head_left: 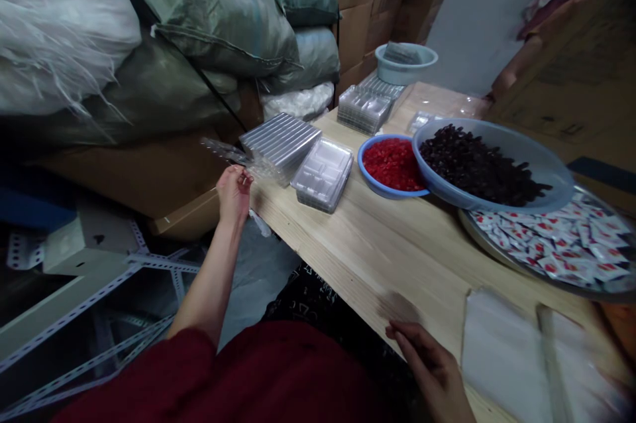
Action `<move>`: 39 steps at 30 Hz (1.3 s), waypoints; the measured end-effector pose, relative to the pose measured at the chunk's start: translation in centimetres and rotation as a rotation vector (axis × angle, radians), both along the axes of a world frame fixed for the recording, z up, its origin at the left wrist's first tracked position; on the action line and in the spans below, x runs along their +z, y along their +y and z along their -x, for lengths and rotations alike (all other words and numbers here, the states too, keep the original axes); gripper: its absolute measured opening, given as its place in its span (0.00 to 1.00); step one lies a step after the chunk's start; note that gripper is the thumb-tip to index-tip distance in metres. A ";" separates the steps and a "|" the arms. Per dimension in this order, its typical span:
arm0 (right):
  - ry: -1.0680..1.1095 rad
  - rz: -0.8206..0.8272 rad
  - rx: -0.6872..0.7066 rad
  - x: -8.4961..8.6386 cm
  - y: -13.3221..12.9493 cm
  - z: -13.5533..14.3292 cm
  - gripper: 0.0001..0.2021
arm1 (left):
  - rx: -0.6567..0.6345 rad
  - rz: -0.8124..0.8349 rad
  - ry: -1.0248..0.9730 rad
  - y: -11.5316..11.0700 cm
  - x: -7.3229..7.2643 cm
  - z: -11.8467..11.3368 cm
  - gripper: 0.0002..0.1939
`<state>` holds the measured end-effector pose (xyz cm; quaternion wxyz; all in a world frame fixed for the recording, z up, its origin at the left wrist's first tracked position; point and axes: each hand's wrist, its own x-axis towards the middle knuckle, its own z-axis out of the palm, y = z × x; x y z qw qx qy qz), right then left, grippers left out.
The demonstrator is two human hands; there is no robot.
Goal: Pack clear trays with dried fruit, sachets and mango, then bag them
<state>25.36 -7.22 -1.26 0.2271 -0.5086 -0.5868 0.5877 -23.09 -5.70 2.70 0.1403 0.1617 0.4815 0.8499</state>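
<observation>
Clear plastic [224, 150], blurred, juts above the left hand [234, 189] pinching it; I cannot tell whether the right hand [431, 362] grips anything.

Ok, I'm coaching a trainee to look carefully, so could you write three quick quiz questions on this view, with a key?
1. What is the person's left hand holding?
2. True or false: in this view, the large bowl of dark pieces covers part of the round tray of small packets.
3. What colour are the pieces in the smaller blue bowl next to the large one?
a) green
b) red
c) yellow

Key:
1. A thin clear plastic piece.
2. True.
3. b) red.
</observation>
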 end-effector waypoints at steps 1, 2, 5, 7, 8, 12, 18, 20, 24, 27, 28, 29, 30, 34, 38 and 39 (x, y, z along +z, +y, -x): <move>0.007 0.017 -0.006 0.0 0.1 0.3 0.16 | -0.027 -0.044 0.074 -0.7 1.1 -1.4 0.07; 0.023 0.039 -0.011 0.0 0.2 0.9 0.17 | -0.077 -0.061 0.134 -1.2 2.0 -3.1 0.06; 0.201 0.122 -0.057 0.8 0.2 4.0 0.21 | -0.305 -0.071 0.207 -2.2 3.4 -9.6 0.06; 0.438 0.195 -0.111 1.5 0.5 6.5 0.28 | -0.512 -0.030 0.209 -2.5 2.6 -14.4 0.06; 0.554 0.246 -0.130 1.7 0.8 7.6 0.31 | -0.627 0.011 0.190 -2.7 1.7 -16.7 0.07; 0.790 0.322 -0.420 1.5 2.8 9.0 0.36 | -1.042 0.168 0.062 -3.5 -2.3 -23.6 0.08; 0.567 0.018 -0.651 -1.3 4.3 4.2 0.41 | -1.062 0.377 -0.101 -2.1 -4.5 -23.3 0.13; 0.438 -0.065 -0.656 -2.7 4.3 3.0 0.43 | -0.860 0.439 0.021 -0.6 -4.8 -21.4 0.16; 0.187 -0.194 -0.594 -5.8 4.4 2.3 0.43 | -0.507 0.485 0.668 4.6 -3.8 -18.3 0.15; -0.036 -0.403 -0.516 -6.9 4.3 2.7 0.38 | -0.417 0.489 1.113 11.3 -1.6 -17.6 0.11; -0.104 -0.477 -0.498 -7.0 4.2 2.8 0.37 | -0.406 0.525 1.217 13.9 -0.9 -17.7 0.09; -0.158 -0.533 -0.481 -6.9 4.1 2.8 0.35 | -0.399 0.592 1.289 16.4 -0.3 -17.8 0.08; -0.195 -0.567 -0.465 -6.7 4.0 2.8 0.34 | -0.398 0.685 1.335 18.9 0.0 -17.9 0.07; -0.261 -0.632 -0.414 -5.4 3.4 1.9 0.28 | -0.458 0.997 1.351 25.8 -0.4 -17.9 0.07; -0.253 -0.658 -0.383 -4.6 2.7 0.6 0.23 | -0.424 0.895 1.298 27.2 -0.9 -17.2 0.03; -0.238 -0.656 -0.387 -4.5 2.5 0.5 0.22 | -0.368 0.816 1.253 27.1 -0.6 -17.2 0.03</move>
